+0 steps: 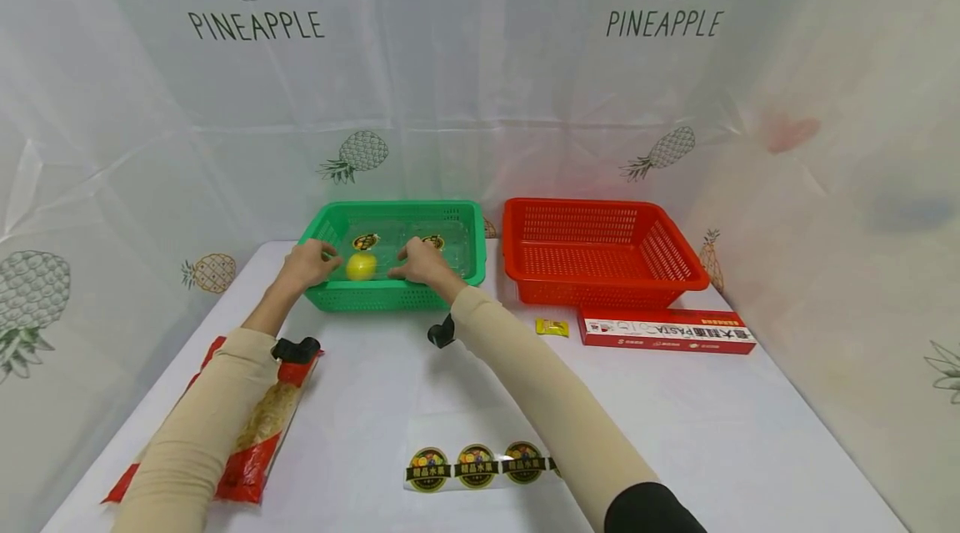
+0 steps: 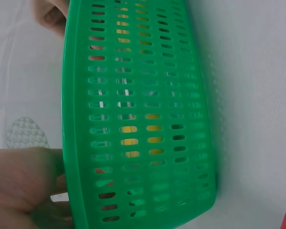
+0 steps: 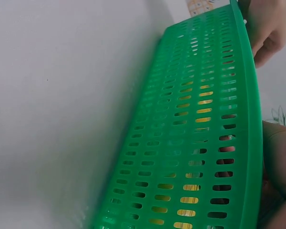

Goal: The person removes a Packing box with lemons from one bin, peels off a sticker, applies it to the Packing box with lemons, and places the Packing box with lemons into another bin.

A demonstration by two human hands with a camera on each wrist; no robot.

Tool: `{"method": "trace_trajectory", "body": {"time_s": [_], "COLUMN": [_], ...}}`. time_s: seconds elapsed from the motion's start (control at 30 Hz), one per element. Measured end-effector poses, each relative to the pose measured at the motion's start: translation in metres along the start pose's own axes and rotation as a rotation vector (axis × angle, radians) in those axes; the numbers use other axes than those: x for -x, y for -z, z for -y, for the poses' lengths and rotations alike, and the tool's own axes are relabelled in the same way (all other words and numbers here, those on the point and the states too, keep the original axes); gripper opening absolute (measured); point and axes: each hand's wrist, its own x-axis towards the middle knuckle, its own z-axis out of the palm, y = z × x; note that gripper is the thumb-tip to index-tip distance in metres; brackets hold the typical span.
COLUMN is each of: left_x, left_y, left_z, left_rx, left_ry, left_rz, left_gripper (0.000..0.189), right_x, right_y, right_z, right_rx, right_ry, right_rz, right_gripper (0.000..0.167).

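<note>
A green basket (image 1: pixel 397 296) stands at the back of the table. Inside it are clear plastic boxes (image 1: pixel 397 234) with black and gold round stickers and a round yellow fruit (image 1: pixel 362 267). My left hand (image 1: pixel 309 263) reaches over the basket's left end, thumb and fingers apart, left of the fruit. Over the front right of the basket is my right hand (image 1: pixel 426 264), its fingertips pointing at the fruit from the other side. Yellow also shows through the front slots at two places in both wrist views. The basket wall hides most of my fingers in the wrist views.
A red basket (image 1: pixel 600 294) stands at right, with a red pasta box (image 1: pixel 667 331) and a small yellow packet (image 1: pixel 552 327) before it. A red bag of pasta (image 1: pixel 258 433) lies under my left forearm. A strip of round stickers (image 1: pixel 477 466) lies near the front.
</note>
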Motion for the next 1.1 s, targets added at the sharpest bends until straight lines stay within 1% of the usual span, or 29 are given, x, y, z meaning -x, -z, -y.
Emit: {"method": "trace_trajectory", "body": {"time_s": [0.13,0.2,0.3,0.33,0.4,0.47,0.53,0.67,0.77,0.87,1.0,1.1], "left_x": [-0.001,0.001,0.004,0.006,0.008,0.011,0.014,0.022,0.03,0.04,0.053,0.061], "left_y": [-0.002,-0.002,-0.002,-0.002,0.0,0.001,0.002,0.003,0.002,0.002,0.0,-0.005], "left_z": [-0.001,-0.002,-0.006,-0.008,-0.014,-0.021,-0.028,-0.042,-0.053,-0.06,-0.064,-0.062], "left_rx": [-0.011,-0.012,-0.013,-0.019,-0.027,-0.036,-0.037,-0.016,-0.002,-0.009,-0.029,-0.046], "left_ry": [-0.009,-0.002,0.017,0.015,-0.002,-0.033,-0.065,-0.11,-0.162,-0.207,-0.217,-0.23], "left_rz": [-0.016,-0.013,-0.01,-0.011,-0.017,-0.024,-0.023,-0.033,-0.058,-0.089,-0.129,-0.157], "left_gripper": [0.043,0.045,0.048,0.049,0.05,0.051,0.052,0.05,0.046,0.043,0.043,0.042], "right_x": [0.001,0.004,0.01,0.012,0.018,0.024,0.031,0.048,0.063,0.083,0.113,0.135], "right_y": [0.002,0.004,0.01,0.013,0.023,0.033,0.043,0.059,0.071,0.082,0.097,0.104], "right_z": [0.002,0.002,0.002,0.001,-0.001,-0.004,-0.01,-0.026,-0.042,-0.059,-0.083,-0.102], "right_rx": [0.021,0.031,0.032,0.027,0.025,0.031,0.064,0.149,0.172,0.127,0.035,0.037], "right_ry": [0.01,0.018,0.054,0.072,0.104,0.126,0.143,0.182,0.207,0.223,0.219,0.202], "right_rz": [0.001,-0.002,0.003,0.002,-0.001,-0.013,-0.032,-0.08,-0.131,-0.164,-0.205,-0.248], "right_gripper": [0.045,0.044,0.042,0.042,0.041,0.04,0.039,0.037,0.032,0.028,0.028,0.028]}}
